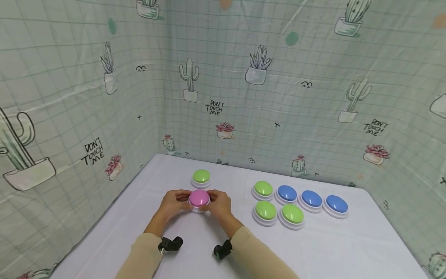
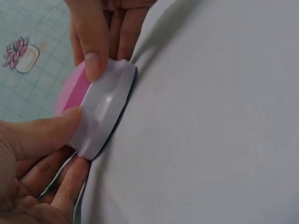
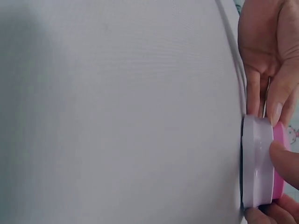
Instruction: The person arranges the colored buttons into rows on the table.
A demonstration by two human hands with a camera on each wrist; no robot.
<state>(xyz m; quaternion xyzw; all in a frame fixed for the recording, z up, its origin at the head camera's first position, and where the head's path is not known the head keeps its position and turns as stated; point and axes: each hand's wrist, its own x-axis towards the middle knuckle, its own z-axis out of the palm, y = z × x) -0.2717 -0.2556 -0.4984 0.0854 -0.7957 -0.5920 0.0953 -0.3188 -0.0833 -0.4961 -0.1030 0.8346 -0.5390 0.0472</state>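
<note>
A round push button with a pink dome and white base [image 1: 199, 198] is held between both hands, low over the white table. My left hand [image 1: 172, 204] grips its left side, thumb at the near edge of the base and fingers round the side. On the opposite side my right hand [image 1: 220, 203] grips it the same way. In the left wrist view the dark underside edge of the pink button [image 2: 108, 100] shows close to the tabletop. Just behind it stands a green button [image 1: 201, 176] on a white base.
To the right sit three more green buttons, among them one at the front [image 1: 265, 210], and a row of three blue buttons, the middle one [image 1: 311, 199] included. Cactus-printed cloth walls [image 1: 223, 85] enclose the table [image 1: 334, 248] at the back and sides.
</note>
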